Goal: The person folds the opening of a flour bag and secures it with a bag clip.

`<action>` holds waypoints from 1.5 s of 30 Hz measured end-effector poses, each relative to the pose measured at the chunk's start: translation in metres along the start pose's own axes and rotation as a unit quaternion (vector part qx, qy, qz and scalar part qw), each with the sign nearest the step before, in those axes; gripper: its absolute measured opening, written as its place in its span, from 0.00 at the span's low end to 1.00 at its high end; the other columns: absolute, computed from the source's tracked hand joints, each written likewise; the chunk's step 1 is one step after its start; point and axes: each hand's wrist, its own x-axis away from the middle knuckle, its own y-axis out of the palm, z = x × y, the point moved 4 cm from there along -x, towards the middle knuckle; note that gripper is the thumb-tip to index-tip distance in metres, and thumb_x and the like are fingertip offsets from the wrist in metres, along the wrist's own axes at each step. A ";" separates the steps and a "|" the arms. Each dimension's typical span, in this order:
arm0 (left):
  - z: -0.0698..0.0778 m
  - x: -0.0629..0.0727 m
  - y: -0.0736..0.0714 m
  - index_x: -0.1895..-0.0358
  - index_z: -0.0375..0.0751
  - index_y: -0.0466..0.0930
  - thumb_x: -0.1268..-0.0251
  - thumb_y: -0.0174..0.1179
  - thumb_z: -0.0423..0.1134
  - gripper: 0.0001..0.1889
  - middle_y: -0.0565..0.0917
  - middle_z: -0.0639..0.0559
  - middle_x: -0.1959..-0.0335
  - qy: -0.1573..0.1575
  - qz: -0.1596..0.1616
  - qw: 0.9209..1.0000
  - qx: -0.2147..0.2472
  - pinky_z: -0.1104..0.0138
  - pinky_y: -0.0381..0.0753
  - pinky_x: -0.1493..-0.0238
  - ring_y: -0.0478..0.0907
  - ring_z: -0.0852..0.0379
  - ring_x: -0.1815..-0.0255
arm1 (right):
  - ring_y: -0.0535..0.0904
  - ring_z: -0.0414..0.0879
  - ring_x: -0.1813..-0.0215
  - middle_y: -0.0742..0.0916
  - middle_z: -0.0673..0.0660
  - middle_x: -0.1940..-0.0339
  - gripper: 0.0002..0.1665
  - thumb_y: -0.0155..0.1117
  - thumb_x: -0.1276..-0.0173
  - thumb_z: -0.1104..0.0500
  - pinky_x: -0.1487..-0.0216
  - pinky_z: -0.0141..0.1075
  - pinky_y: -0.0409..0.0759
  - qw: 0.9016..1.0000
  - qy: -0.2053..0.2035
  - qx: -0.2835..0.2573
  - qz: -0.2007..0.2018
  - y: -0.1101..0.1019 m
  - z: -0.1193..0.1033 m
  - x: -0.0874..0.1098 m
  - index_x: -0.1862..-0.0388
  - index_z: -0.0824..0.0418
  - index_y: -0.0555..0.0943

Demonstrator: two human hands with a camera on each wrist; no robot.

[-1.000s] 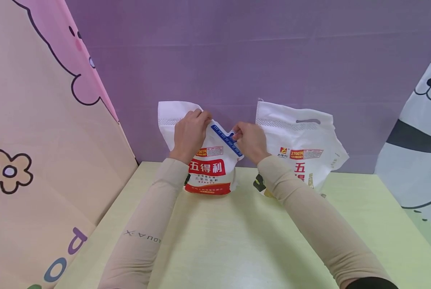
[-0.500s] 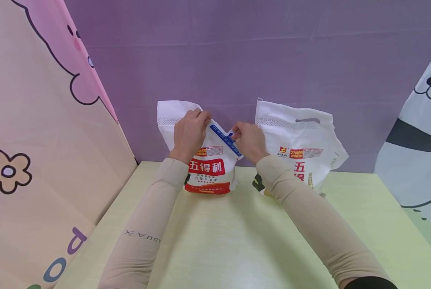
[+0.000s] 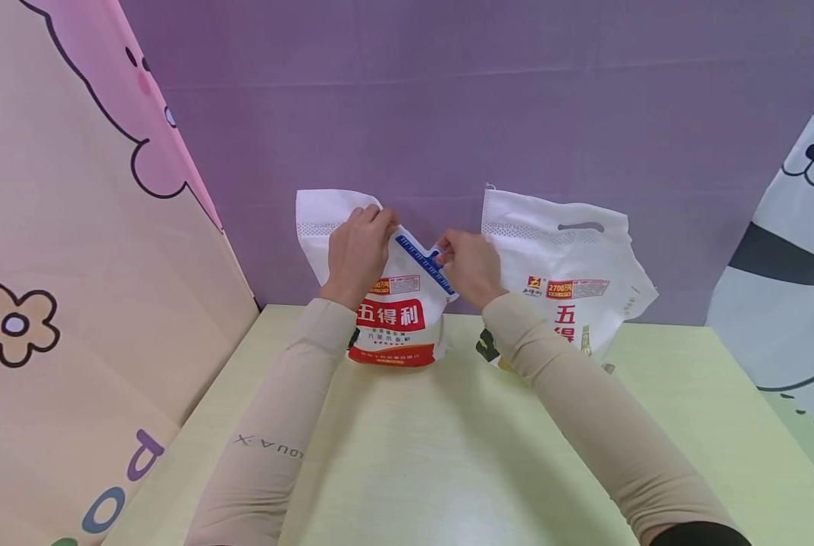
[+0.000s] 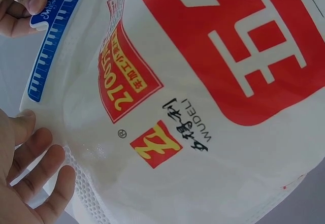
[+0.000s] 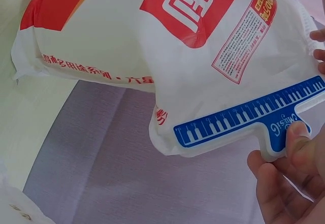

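Observation:
A white flour bag (image 3: 389,315) with red labels stands at the table's back, its top folded slantwise. Across the slanted edge sits a blue bag clip (image 4: 53,38) with a piano-key pattern and "Music" lettering. My left hand (image 3: 361,254) pinches the bag's upper edge beside the clip's upper end; in the left wrist view its thumb and curled fingers (image 4: 43,170) lie at that edge. With thumb and fingers, my right hand (image 3: 471,265) holds the clip's tab, plain in the right wrist view, where the clip (image 5: 244,115) spans the bag's edge.
A second white flour bag (image 3: 550,254) with a slot handle stands to the right, partly behind the right forearm. The pale table (image 3: 407,455) reaches back to a purple backdrop (image 3: 414,114). A cartoon-printed panel (image 3: 93,265) borders the left side.

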 end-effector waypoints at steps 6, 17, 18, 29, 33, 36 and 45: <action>0.000 0.000 -0.001 0.45 0.47 0.84 0.23 0.56 0.46 0.13 0.87 0.48 0.49 0.000 -0.001 1.000 0.004 0.56 0.87 0.48 0.83 0.50 0.51 | 0.89 0.54 0.55 0.91 0.57 0.55 0.09 0.64 0.29 0.63 0.49 0.46 0.88 1.000 0.006 -0.003 -0.005 0.000 -0.001 0.002 0.51 0.58 0.85; 0.001 0.001 -0.001 0.45 0.47 0.84 0.23 0.56 0.45 0.12 0.86 0.48 0.49 0.002 0.003 1.000 0.010 0.56 0.87 0.49 0.83 0.50 0.51 | 0.89 0.55 0.56 0.91 0.58 0.53 0.10 0.67 0.29 0.60 0.51 0.47 0.88 1.000 0.014 -0.007 -0.017 0.000 -0.001 0.004 0.50 0.58 0.84; 0.001 0.001 -0.001 0.45 0.47 0.83 0.23 0.56 0.45 0.12 0.86 0.48 0.49 0.003 0.005 1.000 0.010 0.56 0.87 0.49 0.83 0.50 0.52 | 0.89 0.55 0.56 0.91 0.58 0.54 0.10 0.67 0.29 0.59 0.52 0.47 0.88 1.000 0.013 -0.007 -0.016 0.000 -0.001 0.004 0.51 0.58 0.84; 0.000 0.002 0.000 0.45 0.47 0.83 0.22 0.56 0.46 0.13 0.86 0.48 0.50 0.001 0.003 1.000 0.015 0.57 0.87 0.49 0.83 0.50 0.53 | 0.88 0.54 0.57 0.90 0.58 0.53 0.11 0.67 0.28 0.57 0.55 0.46 0.88 1.000 0.014 0.001 -0.021 0.001 -0.001 0.004 0.49 0.59 0.84; 0.001 0.002 0.000 0.46 0.47 0.83 0.22 0.56 0.45 0.12 0.86 0.48 0.51 0.001 0.005 1.000 0.019 0.57 0.87 0.49 0.83 0.50 0.52 | 0.87 0.53 0.56 0.90 0.58 0.52 0.12 0.67 0.28 0.57 0.55 0.45 0.88 0.999 0.023 -0.003 -0.025 0.001 -0.001 0.006 0.48 0.58 0.84; 0.000 0.001 0.000 0.46 0.47 0.83 0.22 0.56 0.45 0.12 0.86 0.48 0.51 0.003 0.009 1.000 0.020 0.58 0.87 0.49 0.83 0.50 0.53 | 0.87 0.53 0.56 0.90 0.58 0.52 0.13 0.68 0.28 0.56 0.54 0.45 0.87 0.999 0.026 -0.008 -0.025 0.001 -0.002 0.007 0.48 0.58 0.83; -0.001 0.003 0.002 0.46 0.47 0.84 0.22 0.56 0.46 0.12 0.86 0.49 0.51 0.001 0.011 1.000 0.028 0.57 0.87 0.49 0.83 0.50 0.52 | 0.86 0.52 0.56 0.89 0.57 0.53 0.14 0.68 0.28 0.55 0.53 0.44 0.87 1.000 0.005 -0.015 -0.005 0.003 0.001 0.012 0.46 0.59 0.83</action>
